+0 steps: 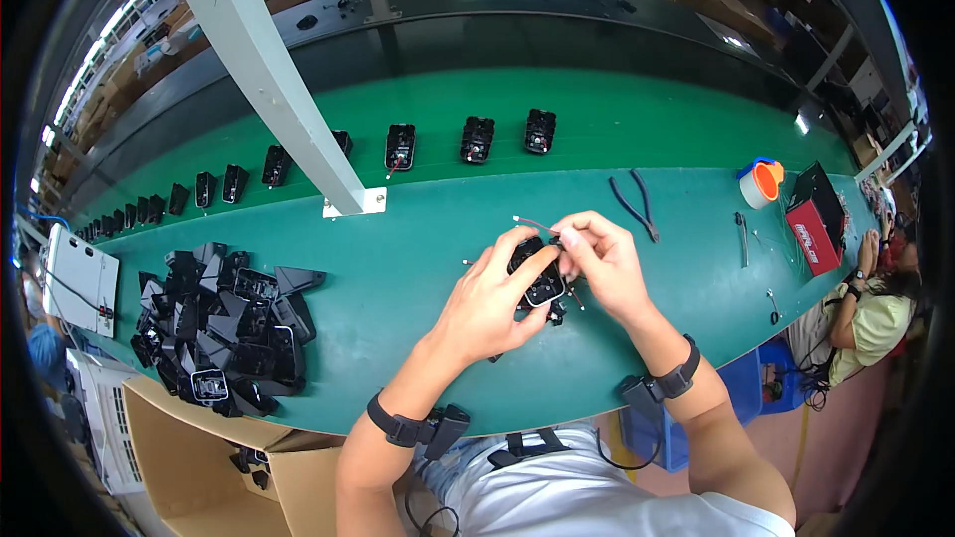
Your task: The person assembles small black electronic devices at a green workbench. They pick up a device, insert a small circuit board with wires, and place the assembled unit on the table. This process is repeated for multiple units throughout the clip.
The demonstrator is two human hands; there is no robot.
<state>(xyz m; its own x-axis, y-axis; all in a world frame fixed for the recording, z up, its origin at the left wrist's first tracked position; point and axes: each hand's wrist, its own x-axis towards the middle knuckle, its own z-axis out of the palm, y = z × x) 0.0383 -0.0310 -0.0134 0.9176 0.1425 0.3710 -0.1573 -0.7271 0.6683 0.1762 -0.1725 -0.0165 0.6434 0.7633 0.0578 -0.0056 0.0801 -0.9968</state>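
Observation:
Over the middle of the green workbench, my left hand (487, 300) is wrapped round a black plastic housing (546, 288) with its hollow side facing up. My right hand (609, 267) pinches a thin red wire (538, 226) at the housing's upper edge. A small white connector sits on the wire's free end, sticking out to the left. Small dark parts lie under and beside the housing, partly hidden by my fingers. Left of my hands is a heap of black housings (214, 328).
A row of housings (400, 147) sits on the green belt (597, 104) behind a white metal post (269, 70). To the right are pliers (637, 207), an orange-and-white cup (762, 184), a red-and-black box (816, 227) and another person (875, 308). Below left stands an open cardboard box (298, 482).

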